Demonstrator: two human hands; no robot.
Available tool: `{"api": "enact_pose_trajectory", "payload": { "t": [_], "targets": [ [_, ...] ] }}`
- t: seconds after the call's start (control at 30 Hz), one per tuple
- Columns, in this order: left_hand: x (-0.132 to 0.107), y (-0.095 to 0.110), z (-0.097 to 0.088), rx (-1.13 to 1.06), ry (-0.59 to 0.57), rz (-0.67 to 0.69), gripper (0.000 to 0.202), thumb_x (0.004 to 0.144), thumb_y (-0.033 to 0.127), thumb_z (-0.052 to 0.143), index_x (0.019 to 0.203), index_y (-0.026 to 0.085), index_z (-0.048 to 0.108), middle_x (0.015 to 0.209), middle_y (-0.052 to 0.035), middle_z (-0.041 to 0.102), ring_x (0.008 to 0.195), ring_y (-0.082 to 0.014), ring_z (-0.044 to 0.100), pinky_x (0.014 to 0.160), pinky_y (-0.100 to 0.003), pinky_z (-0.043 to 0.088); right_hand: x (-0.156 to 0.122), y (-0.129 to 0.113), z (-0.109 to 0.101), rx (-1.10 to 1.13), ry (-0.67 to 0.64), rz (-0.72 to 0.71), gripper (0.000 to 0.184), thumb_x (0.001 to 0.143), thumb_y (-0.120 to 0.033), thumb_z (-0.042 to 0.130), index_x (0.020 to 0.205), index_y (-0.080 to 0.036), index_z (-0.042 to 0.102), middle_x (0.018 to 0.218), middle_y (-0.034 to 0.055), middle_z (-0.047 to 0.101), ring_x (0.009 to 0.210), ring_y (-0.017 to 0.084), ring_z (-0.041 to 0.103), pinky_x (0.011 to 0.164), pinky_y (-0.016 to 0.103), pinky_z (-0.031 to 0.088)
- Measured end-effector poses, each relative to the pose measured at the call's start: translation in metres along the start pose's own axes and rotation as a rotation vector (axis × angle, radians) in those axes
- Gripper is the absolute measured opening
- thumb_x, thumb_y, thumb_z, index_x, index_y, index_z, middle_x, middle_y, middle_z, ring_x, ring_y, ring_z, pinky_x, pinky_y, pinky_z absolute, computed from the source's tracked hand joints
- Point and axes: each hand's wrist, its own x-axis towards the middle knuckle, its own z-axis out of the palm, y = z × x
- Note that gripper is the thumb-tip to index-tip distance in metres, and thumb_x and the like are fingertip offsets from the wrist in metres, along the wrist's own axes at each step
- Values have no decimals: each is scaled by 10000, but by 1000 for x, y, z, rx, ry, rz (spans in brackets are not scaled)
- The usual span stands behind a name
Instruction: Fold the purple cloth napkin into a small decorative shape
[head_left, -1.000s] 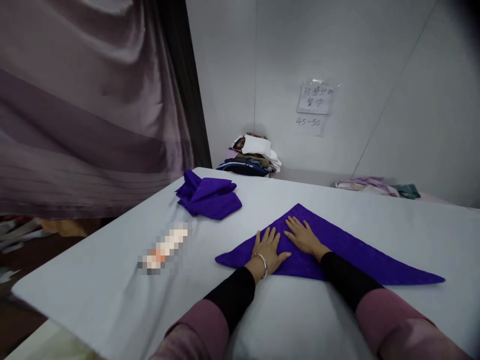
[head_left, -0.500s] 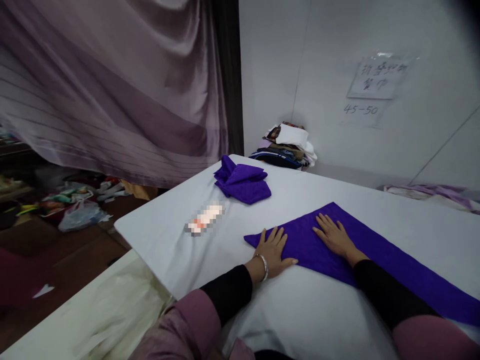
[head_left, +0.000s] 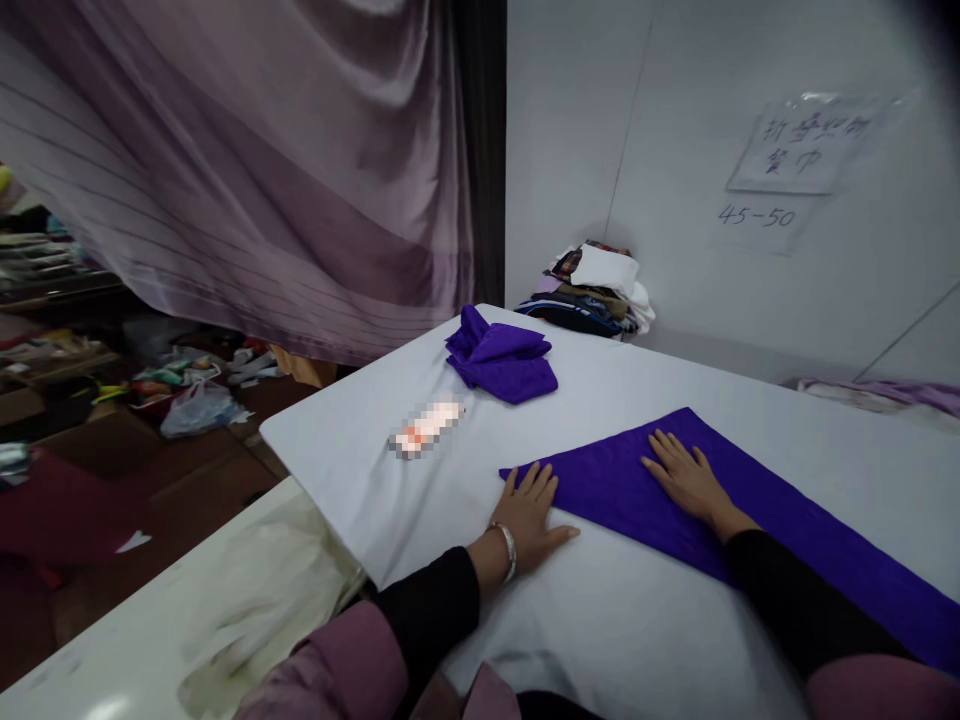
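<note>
A purple cloth (head_left: 622, 480), folded into a long pointed shape, lies flat on the white-covered table (head_left: 600, 610). My left hand (head_left: 529, 520), with a silver bangle at the wrist, rests with spread fingers at the cloth's left tip; its fingertips touch the lower edge and the thumb lies on the white cover. My right hand (head_left: 686, 480) is spread flat on the cloth, just below its top corner. The cloth's right end runs on past my right forearm to the edge of view.
A second purple cloth (head_left: 506, 360), loosely bunched, sits near the table's far corner. Left of my hands lies a blurred-out item (head_left: 427, 428). Stacked clothes (head_left: 589, 290) stand behind the table by the wall. A mauve curtain (head_left: 360, 180) hangs at left; a plastic bag (head_left: 202, 405) is on the floor.
My left hand has slid leftward along the cloth's lower edge towards its tip, uncovering more of it. My right hand stays in place on the cloth. The view has turned slightly left.
</note>
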Motion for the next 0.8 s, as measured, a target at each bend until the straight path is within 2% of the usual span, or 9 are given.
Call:
{"api": "enact_pose_trajectory", "payload": {
  "t": [0.07,0.17,0.27,0.37,0.5,0.67,0.8],
  "targets": [
    [-3,-9,-5,-33,64,-97,669,844,595,351,1368,179,333,1457,-96,307,1356,-262,195,1102,-497,91,0,2,3,5,13,-4,619,893,-509,187,1390,-162,314,1469,88,274,1357,242,186,1065,521,168],
    [-5,-28,-15,-107,237,-289,485,852,437,452,1273,196,464,1326,-87,492,1245,-248,388,1066,-448,225,1,4,6,13,23,-10,618,892,-515,189,1397,-178,301,1466,85,283,1357,244,189,1066,522,165],
    [-7,-44,-24,-149,327,-381,346,835,359,498,1138,212,576,1156,-69,600,1102,-237,500,978,-416,345,1,4,7,13,27,-11,621,889,-524,189,1394,-183,306,1466,82,283,1356,244,192,1066,521,169],
    [-5,-51,-28,-186,340,-396,214,801,338,549,954,231,654,1093,-45,618,1064,-227,521,948,-406,376,1,4,6,6,23,-6,626,890,-517,183,1390,-166,315,1467,85,277,1356,240,194,1066,516,173],
    [1,-55,-26,-252,350,-408,96,768,271,576,782,233,663,1106,-26,614,1092,-211,515,966,-408,373,0,3,6,-1,31,-16,624,889,-510,180,1388,-163,320,1465,87,281,1354,241,201,1062,517,183],
    [10,-66,-23,-322,325,-384,78,746,217,586,704,230,650,1100,-16,629,1157,-203,485,1011,-402,346,0,4,6,8,35,-7,623,886,-519,196,1387,-170,322,1464,82,283,1354,243,197,1068,515,170],
    [10,-75,-26,-356,270,-327,54,725,216,606,704,235,652,1135,-14,626,1214,-209,446,1034,-408,325,3,9,2,87,-27,5,621,880,-529,224,1386,-184,324,1468,78,270,1358,242,180,1069,524,168]
  ]
}}
